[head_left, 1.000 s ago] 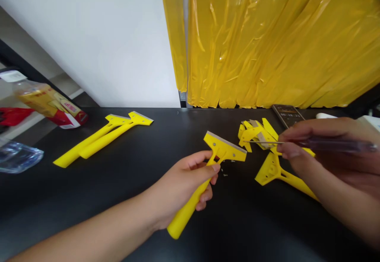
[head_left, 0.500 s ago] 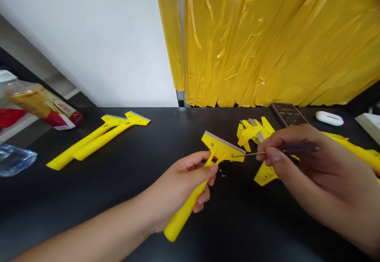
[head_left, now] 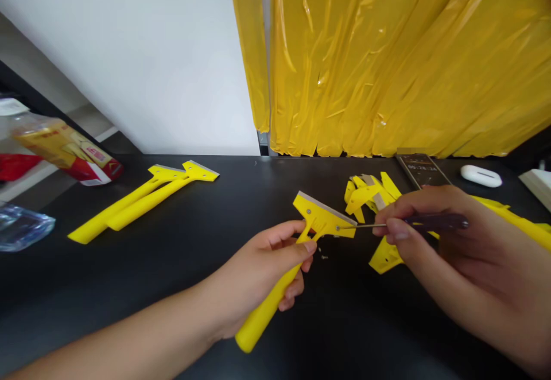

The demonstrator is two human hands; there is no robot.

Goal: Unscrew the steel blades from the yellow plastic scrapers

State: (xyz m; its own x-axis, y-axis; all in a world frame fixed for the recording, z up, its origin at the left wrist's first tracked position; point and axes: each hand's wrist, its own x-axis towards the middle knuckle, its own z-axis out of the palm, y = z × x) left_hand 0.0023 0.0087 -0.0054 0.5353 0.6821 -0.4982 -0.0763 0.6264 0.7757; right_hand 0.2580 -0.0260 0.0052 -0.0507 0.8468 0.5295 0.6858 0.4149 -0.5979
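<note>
My left hand point(head_left: 269, 262) is closed around the neck of a yellow scraper point(head_left: 325, 219), whose wide head with a metal blade edge points up and away. Two screws show on that head. In a pinch of thumb and fingers, my right hand point(head_left: 447, 254) holds a thin screwdriver point(head_left: 437, 223) with a dark handle. Its tip meets the right-hand screw on the scraper head. A few tiny screws point(head_left: 322, 256) lie on the table just below the head. Yellow scraper-head pieces point(head_left: 370, 193) are heaped beyond my right hand, and another yellow piece point(head_left: 384, 256) lies partly behind its fingers.
Two yellow scrapers point(head_left: 146, 202) lie side by side on the black table at left. A drink bottle point(head_left: 69, 147) and a clear blue object point(head_left: 26, 228) are at the left edge. At the back right are a phone point(head_left: 419, 167), a white earbud case point(head_left: 481, 175) and more yellow handles point(head_left: 516, 216).
The screwdriver handle has dipped slightly to a flatter angle, with its tip still at the same screw. Both hands keep their holds. The view has shifted very slightly.
</note>
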